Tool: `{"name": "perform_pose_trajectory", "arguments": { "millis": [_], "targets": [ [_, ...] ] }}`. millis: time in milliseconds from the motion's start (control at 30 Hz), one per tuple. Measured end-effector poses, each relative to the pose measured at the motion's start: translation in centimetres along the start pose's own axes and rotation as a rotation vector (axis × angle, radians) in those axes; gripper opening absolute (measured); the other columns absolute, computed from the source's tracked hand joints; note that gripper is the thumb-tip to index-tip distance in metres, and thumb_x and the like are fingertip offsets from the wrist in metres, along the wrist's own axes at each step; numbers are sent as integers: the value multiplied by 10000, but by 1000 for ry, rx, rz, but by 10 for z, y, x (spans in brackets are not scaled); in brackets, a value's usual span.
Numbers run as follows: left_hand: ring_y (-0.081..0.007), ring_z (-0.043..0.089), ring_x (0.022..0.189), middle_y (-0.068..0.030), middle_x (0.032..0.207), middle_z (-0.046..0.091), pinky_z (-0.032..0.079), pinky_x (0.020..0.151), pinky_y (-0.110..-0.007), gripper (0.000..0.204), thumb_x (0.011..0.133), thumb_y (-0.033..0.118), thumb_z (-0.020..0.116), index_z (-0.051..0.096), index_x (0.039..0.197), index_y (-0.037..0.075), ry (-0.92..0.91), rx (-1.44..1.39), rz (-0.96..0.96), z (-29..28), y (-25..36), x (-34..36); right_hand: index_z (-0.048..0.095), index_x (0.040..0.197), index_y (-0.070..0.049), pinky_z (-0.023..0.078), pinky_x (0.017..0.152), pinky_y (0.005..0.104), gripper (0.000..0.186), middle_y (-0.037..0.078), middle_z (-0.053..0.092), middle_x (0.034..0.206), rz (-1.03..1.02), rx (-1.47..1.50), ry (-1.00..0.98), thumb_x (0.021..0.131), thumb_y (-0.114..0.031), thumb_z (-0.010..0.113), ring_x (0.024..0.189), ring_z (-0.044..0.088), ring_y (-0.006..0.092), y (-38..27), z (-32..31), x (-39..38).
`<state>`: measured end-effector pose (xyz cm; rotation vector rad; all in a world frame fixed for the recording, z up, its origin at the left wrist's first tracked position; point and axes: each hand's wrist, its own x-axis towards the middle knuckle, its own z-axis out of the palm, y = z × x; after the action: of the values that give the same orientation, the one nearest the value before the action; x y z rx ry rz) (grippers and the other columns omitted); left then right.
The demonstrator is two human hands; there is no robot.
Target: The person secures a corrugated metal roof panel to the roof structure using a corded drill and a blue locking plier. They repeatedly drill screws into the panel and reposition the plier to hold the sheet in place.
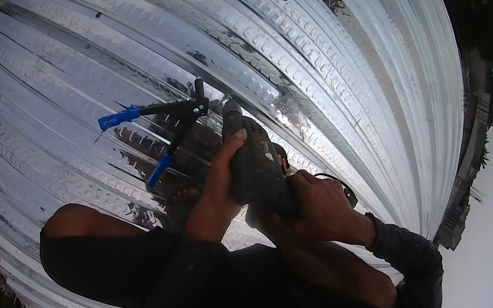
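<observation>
Two hands on the drill, loose riveter right beside its nose

So the chunky dark power drill (pixel 259 171) is up in front of the person's lap, over the silvery ribbed metal sheets (pixel 85 70), chuck pointing away from the body. Left hand (pixel 218 181) has its fingers wrapped around the body from the left, thumb laid along the casing. Right hand (pixel 326 206) is closed around the rear end. Can't tell if there's a bit fitted or whether it touches metal, since the tip is hidden.

Near the chuck lies a black hand riveter with blue grips (pixel 191 110), handles spread wide, nobody holding it.

What I'd worry about: a bit could skate on that shiny, ridged surface if the pressure goes on at an angle. A knock from the drill could send the riveter sliding. The thin black cord loop (pixel 345 187) by the right wrist could snag on a sleeve if the arm swings. And what looks like a bare foot (pixel 185 194) sits close by, so a slip or sharp swarf could hurt.

Writing-wise: pale lettering on one blue grip, plus a small light label on the drill's side, too blurry for me to read.
</observation>
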<state>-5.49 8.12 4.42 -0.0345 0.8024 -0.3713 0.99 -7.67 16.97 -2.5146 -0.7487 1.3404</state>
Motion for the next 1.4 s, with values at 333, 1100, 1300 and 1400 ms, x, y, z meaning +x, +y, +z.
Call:
{"name": "perform_pose_trajectory", "arguments": {
  "millis": [333, 1100, 1300, 1400],
  "targets": [
    [-182, 685, 887, -67, 1002, 664, 573, 800, -339, 369, 931, 378, 697, 627, 1172, 107, 50, 150, 32, 10, 15, 9, 637, 887, 43, 553, 678, 494, 296, 241, 679, 720, 106, 153, 60, 743, -186, 756, 705, 702, 440, -5, 4, 3],
    [-181, 690, 841, -72, 942, 669, 573, 764, -322, 448, 924, 452, 683, 628, 1145, 67, -37, 103, -7, 4, -6, -6, 611, 980, 29, 544, 668, 508, 406, 208, 665, 883, 29, 18, 32, 717, -219, 797, 731, 683, 439, 1, 2, -19],
    [-152, 677, 841, -56, 932, 661, 557, 773, -300, 494, 935, 498, 648, 640, 1143, 50, 31, 173, 92, 12, -21, -10, 601, 1063, -18, 538, 579, 506, 461, 167, 638, 917, -109, 15, 152, 695, -219, 794, 685, 670, 418, 25, 11, -27],
    [-134, 662, 835, -43, 938, 656, 543, 771, -285, 499, 945, 503, 634, 643, 1141, 44, 111, 232, 79, 14, -31, -8, 607, 1090, -25, 543, 562, 490, 488, 158, 638, 924, -163, 36, 187, 671, -189, 795, 679, 671, 409, 38, 11, -32]
  ]
}}
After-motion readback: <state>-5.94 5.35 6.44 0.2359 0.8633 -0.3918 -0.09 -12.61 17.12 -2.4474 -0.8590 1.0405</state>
